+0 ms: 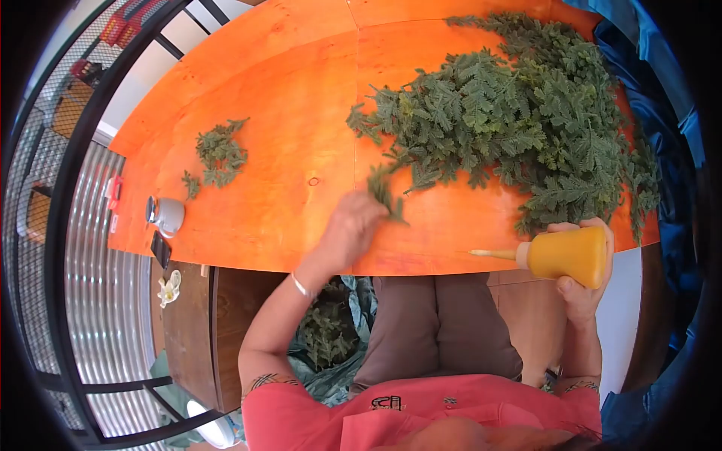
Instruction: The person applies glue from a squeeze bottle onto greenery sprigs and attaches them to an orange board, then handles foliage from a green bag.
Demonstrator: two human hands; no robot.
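Observation:
My left hand is closed in a pinch on a small green leafy sprig, just above the orange tabletop. The hand is slightly blurred. My right hand is wrapped round a yellow squeeze bottle, held on its side at the table's near edge. The bottle's long thin nozzle points left toward my left hand. Beyond both hands a large heap of feathery green foliage covers the right part of the table.
A small pile of sprigs lies on the table's left side. Near it stand a grey-white jar and a dark phone-like object. Below the edge, a bag holds more foliage beside a wooden cabinet. Blue cloth hangs at right.

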